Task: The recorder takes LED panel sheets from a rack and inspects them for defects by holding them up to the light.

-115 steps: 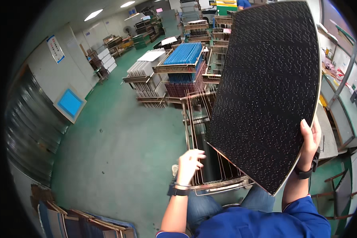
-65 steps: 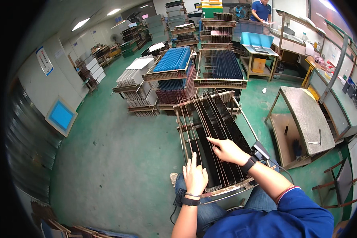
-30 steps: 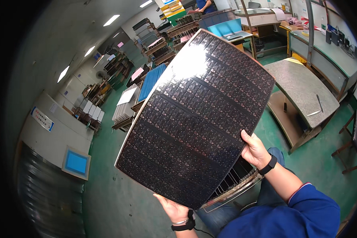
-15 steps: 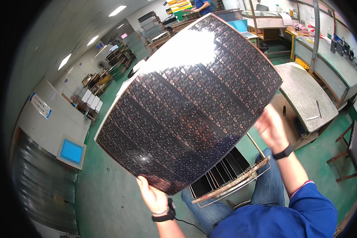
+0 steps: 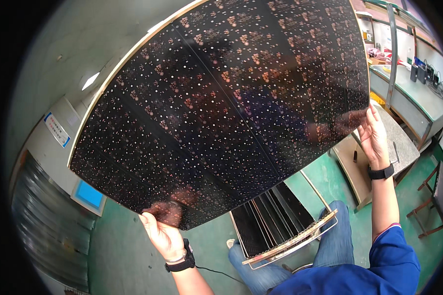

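A large glossy black circuit board panel (image 5: pixel 221 113), dotted with small copper and white spots, is held up tilted before me and fills the upper middle of the view. My left hand (image 5: pixel 163 241) grips its lower left edge, thumb on the near face. At the right edge my right hand (image 5: pixel 374 135) holds it too. The fingers behind the panel are hidden on both sides, and its glossy face mirrors my hands. Below it, between my knees, stands a wire rack (image 5: pixel 295 238) holding several black panels on edge.
A speckled grey table (image 5: pixel 403 140) stands at the right, with a stool (image 5: pixel 435 196) beside it. Farther back is a workbench (image 5: pixel 430 101) bearing black devices. On the left are a blue framed panel (image 5: pixel 88 194) and a ribbed metal sheet (image 5: pixel 54 221).
The panel has come closer and tilted, so the bright glare is gone and more of the room is covered. My right hand has moved up and now grips the right edge.
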`<state>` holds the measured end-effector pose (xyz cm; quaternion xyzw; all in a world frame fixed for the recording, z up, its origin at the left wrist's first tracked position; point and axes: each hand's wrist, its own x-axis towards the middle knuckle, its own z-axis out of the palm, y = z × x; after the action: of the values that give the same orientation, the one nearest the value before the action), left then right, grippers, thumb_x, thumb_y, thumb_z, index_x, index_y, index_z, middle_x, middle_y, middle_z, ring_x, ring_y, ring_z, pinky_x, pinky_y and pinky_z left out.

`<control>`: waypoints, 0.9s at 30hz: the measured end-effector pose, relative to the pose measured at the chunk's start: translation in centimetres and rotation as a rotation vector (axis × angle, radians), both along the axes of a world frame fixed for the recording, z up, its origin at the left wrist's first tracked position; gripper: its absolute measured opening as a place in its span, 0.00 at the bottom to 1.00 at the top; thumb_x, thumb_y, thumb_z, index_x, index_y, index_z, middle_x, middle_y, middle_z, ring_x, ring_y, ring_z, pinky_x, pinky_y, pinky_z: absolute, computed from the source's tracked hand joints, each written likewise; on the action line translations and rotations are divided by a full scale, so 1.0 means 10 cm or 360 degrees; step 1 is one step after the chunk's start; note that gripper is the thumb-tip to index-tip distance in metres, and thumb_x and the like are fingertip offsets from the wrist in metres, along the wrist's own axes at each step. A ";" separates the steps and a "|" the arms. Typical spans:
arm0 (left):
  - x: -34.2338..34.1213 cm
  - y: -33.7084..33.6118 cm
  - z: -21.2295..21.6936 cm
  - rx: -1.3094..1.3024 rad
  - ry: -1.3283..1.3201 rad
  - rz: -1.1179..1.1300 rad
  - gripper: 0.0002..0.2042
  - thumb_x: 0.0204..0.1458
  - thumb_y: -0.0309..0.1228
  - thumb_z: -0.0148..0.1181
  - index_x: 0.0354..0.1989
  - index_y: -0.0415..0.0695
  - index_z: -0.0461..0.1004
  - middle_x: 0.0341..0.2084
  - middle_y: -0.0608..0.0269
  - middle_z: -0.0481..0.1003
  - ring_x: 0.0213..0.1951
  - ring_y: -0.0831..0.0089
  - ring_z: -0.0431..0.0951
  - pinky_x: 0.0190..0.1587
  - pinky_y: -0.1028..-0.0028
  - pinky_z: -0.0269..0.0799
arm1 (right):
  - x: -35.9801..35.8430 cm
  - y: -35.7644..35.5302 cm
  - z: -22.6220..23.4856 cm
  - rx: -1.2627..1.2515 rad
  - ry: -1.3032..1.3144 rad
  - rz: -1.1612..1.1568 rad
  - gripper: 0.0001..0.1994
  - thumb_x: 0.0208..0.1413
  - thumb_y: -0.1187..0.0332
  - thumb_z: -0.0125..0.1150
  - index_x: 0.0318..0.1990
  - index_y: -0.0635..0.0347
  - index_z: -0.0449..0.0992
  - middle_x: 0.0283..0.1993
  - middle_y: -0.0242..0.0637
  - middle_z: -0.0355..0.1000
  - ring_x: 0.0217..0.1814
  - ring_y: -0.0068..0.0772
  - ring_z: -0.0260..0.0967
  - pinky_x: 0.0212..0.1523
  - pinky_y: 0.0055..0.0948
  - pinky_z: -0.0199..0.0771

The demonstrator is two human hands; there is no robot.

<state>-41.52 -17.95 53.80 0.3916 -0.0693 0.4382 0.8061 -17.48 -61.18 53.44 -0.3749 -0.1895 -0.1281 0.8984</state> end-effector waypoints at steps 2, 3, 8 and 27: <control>0.02 0.00 0.00 0.0048 -0.0051 -0.0015 0.09 0.59 0.30 0.45 0.46 0.47 0.66 0.37 0.64 0.71 0.40 0.69 0.72 0.46 0.60 0.70 | 0.05 -0.05 -0.07 0.0050 -0.0003 0.0025 0.12 0.60 0.67 0.47 0.51 0.54 0.65 0.43 0.28 0.70 0.41 0.19 0.69 0.40 0.20 0.72; 0.02 0.02 -0.03 0.0076 -0.0060 0.0001 0.10 0.59 0.30 0.44 0.47 0.48 0.66 0.39 0.63 0.71 0.42 0.68 0.71 0.48 0.59 0.70 | 0.07 -0.05 -0.09 0.0077 0.0005 0.0043 0.12 0.60 0.67 0.48 0.51 0.54 0.65 0.44 0.29 0.71 0.41 0.20 0.69 0.40 0.20 0.72; 0.06 -0.01 -0.01 -0.0008 0.0040 0.0198 0.06 0.58 0.32 0.47 0.40 0.51 0.70 0.36 0.68 0.71 0.40 0.70 0.71 0.46 0.55 0.70 | 0.11 -0.10 -0.10 -0.0109 0.0017 0.0103 0.11 0.60 0.66 0.49 0.49 0.55 0.66 0.43 0.30 0.71 0.41 0.18 0.70 0.39 0.18 0.72; 0.03 -0.10 0.01 0.0330 -0.0044 0.0186 0.15 0.56 0.25 0.45 0.53 0.45 0.59 0.45 0.57 0.68 0.47 0.64 0.70 0.52 0.60 0.66 | 0.43 -0.55 -0.41 -0.0221 0.0100 0.0040 0.10 0.57 0.65 0.54 0.45 0.54 0.68 0.39 0.25 0.70 0.42 0.18 0.67 0.43 0.20 0.67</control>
<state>-41.24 -18.99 53.94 0.4702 -0.1026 0.4802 0.7333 -13.17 -66.70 49.34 -0.4379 -0.1744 -0.0915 0.8772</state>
